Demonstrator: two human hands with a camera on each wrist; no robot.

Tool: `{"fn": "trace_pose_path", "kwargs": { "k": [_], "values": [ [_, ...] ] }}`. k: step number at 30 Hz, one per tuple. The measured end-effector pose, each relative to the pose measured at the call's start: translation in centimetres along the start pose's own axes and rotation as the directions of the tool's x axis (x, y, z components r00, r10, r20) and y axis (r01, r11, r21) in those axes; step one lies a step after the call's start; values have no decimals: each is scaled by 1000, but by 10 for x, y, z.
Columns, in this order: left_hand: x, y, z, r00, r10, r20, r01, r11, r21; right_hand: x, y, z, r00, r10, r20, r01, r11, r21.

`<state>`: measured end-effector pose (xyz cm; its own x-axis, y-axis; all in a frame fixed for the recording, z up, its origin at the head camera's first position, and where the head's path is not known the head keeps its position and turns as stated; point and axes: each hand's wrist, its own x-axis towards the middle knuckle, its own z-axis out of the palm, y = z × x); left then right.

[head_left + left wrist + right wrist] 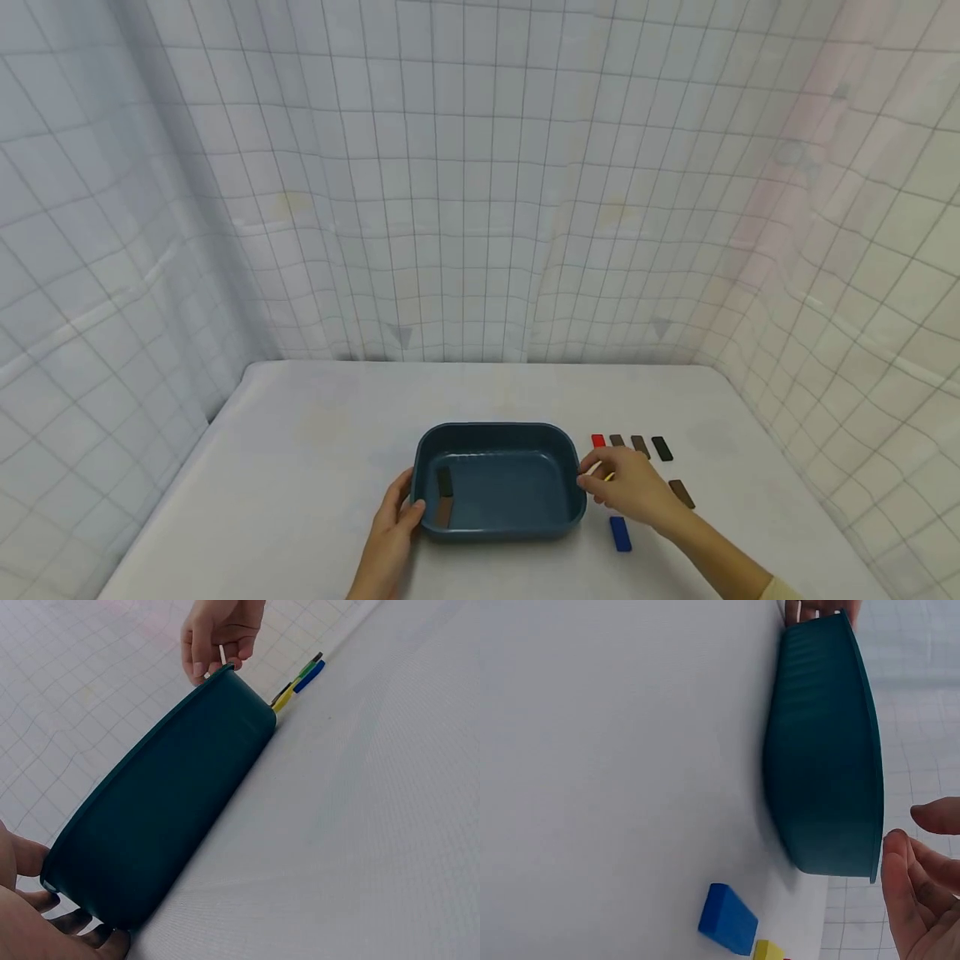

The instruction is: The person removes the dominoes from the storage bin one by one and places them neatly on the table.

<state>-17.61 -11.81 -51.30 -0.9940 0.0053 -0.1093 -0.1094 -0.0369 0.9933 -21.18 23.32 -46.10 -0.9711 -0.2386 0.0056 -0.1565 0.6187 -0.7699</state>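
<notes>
A dark teal plastic basin [498,533] stands on the white-covered table. Inside it, at the left, lie a blackish block [445,481] and a brown block [444,512]. My left hand [392,525] grips the basin's left end, thumb over the rim and fingers against the outer wall. Just by the right rim is my right hand [626,487], its thumb apart from its fingers and nothing seen between them in the right wrist view. Partly hidden beneath that hand is a yellow block [610,477]. Nearer the front lies a blue block [620,533].
Right of the basin, a red block [597,440], two brownish blocks [617,440] and a black block [662,448] form a row. Another brown block [681,493] lies beyond my right wrist. Grid-patterned curtains [480,208] enclose the table's back and sides.
</notes>
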Motion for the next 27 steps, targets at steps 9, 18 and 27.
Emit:
{"fn": "trace_pose_path", "kwargs": {
  "k": [9,18,27],
  "values": [
    [-1,-4,-1,1000,-1,-8,1,1000,31,24,-16,12,983,-175,50,177,984,-37],
    [-2,-6,-2,999,32,-4,-32,999,40,49,-29,42,963,-255,88,259,965,-42],
    [-1,-3,0,999,43,-7,-42,999,34,65,-49,72,931,-310,196,318,948,-14]
  ]
}}
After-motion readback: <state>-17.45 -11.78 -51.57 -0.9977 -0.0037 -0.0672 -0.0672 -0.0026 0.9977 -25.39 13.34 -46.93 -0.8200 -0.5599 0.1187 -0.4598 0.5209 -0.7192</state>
